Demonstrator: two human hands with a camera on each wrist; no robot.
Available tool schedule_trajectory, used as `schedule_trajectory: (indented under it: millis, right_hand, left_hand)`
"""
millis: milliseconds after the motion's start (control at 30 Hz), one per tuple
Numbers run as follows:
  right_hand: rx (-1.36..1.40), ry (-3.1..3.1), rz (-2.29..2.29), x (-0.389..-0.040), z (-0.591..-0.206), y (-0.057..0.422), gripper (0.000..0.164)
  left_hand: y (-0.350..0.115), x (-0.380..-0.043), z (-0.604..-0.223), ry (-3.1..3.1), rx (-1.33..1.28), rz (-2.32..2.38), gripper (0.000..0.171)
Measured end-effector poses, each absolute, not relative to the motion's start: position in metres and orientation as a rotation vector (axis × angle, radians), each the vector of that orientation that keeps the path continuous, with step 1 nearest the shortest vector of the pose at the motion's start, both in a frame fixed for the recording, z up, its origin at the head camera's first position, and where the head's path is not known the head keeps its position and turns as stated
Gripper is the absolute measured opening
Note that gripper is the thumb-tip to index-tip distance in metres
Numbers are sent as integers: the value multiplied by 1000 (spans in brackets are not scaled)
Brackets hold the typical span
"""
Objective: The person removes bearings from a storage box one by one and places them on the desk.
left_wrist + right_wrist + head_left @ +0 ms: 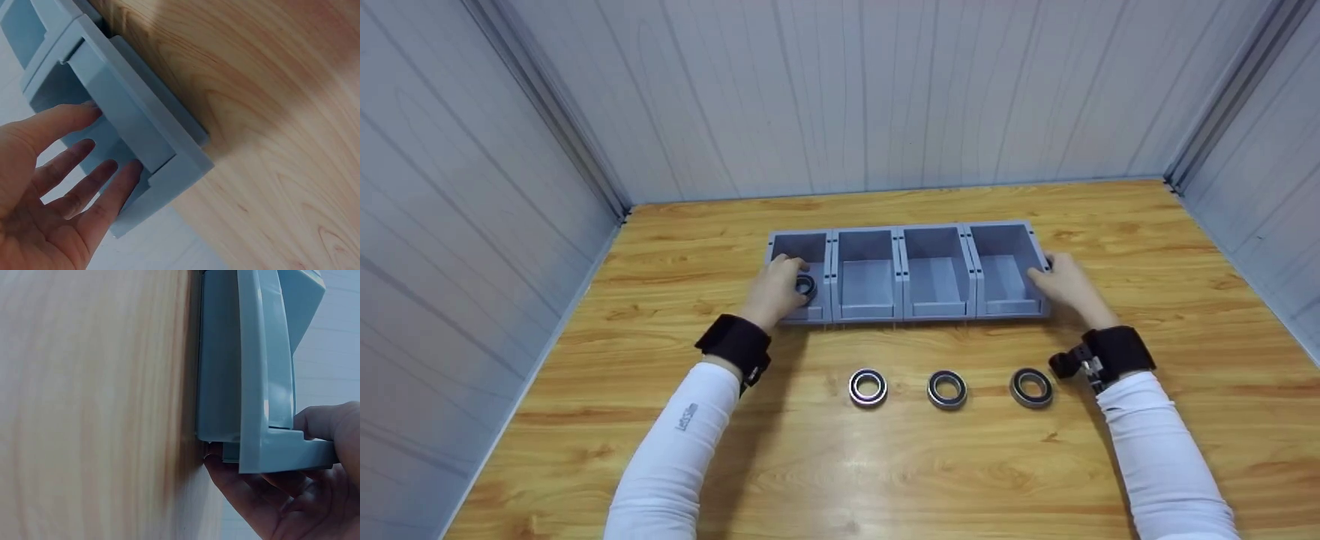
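Note:
My left hand point(776, 290) reaches into the leftmost grey storage bin point(798, 314). A small dark ball bearing point(797, 293) sits between its thumb and forefinger in the head view. In the left wrist view the thumb and fingers dip past the bin's front lip point(121, 107), and the bearing is hidden. At the other end of the row, my right hand point(1069, 283) grips the side wall of the rightmost bin point(1011, 307). Seen from the right wrist, its thumb is at the rim and its fingers lie under the corner of that bin point(253, 382).
Three larger ball bearings lie in a row on the wooden table: one left point(855, 389), one middle point(934, 391), one right point(1018, 388). Two more grey bins stand between the held ones, a left one point(867, 311) and a right one point(937, 309). Pale panel walls point(870, 97) enclose the table.

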State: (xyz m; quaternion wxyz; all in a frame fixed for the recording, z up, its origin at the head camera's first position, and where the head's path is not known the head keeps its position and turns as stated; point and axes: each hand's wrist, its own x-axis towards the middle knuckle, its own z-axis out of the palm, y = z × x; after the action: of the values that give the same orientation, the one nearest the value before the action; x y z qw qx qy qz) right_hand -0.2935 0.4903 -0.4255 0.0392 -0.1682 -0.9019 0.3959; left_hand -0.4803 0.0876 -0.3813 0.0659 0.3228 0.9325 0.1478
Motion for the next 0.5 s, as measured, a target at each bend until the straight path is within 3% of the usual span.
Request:
schedule_trajectory:
  millis: [500]
  right_hand:
    - [-507, -2760, 1108, -294, -427, 488, 42]
  left_hand:
    - [95, -484, -388, 2842, 1028, 304, 45]
